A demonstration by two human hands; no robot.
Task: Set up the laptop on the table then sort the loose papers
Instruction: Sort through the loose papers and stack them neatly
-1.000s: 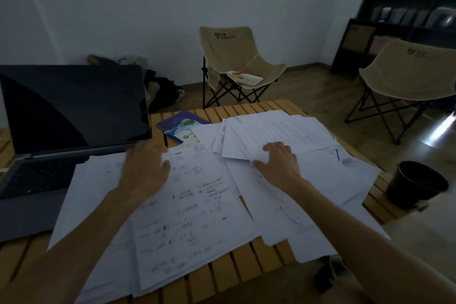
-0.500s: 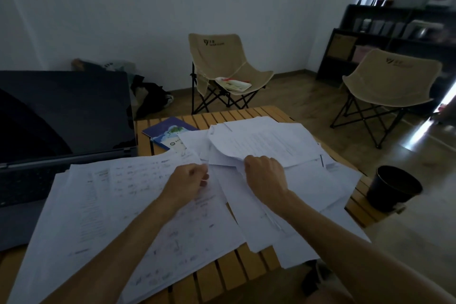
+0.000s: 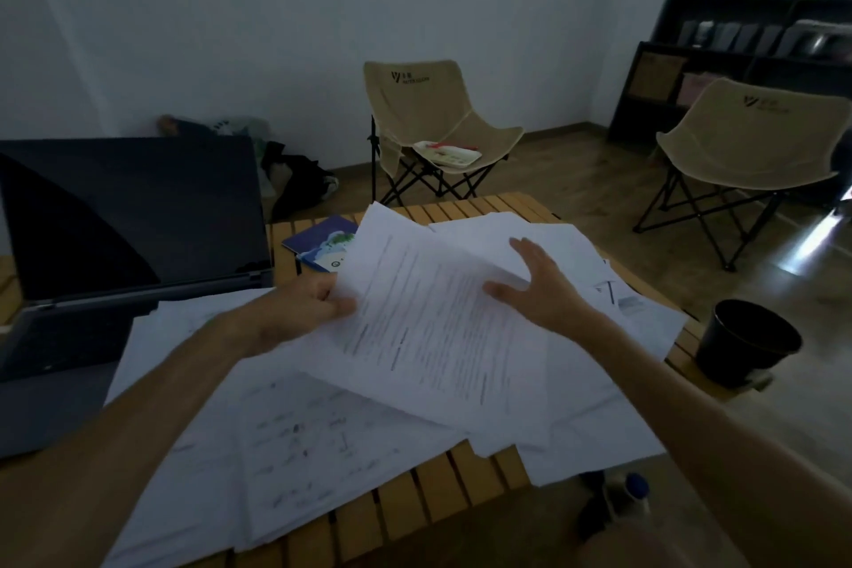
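An open dark laptop (image 3: pixel 115 221) stands on the left of the wooden slat table (image 3: pixel 415 493), its screen black. Loose white printed papers (image 3: pixel 299 443) lie spread over most of the table. My left hand (image 3: pixel 304 300) pinches the left edge of a raised bundle of printed sheets (image 3: pixel 428 314), lifted above the pile. My right hand (image 3: pixel 544 286) lies with straight spread fingers on the bundle's right side, over more sheets (image 3: pixel 636 323) on the right of the table.
A blue booklet (image 3: pixel 322 244) lies behind the papers. Two beige folding chairs (image 3: pixel 428 120) (image 3: pixel 756 143) stand beyond the table. A black bin (image 3: pixel 747 341) sits on the floor at the right. A bottle (image 3: pixel 627 498) stands below the table's near edge. Dark shelves (image 3: pixel 737 51) line the far right.
My left hand has taken hold of a bundle of sheets and lifted it off the pile. My right hand has opened and moved right onto the bundle.
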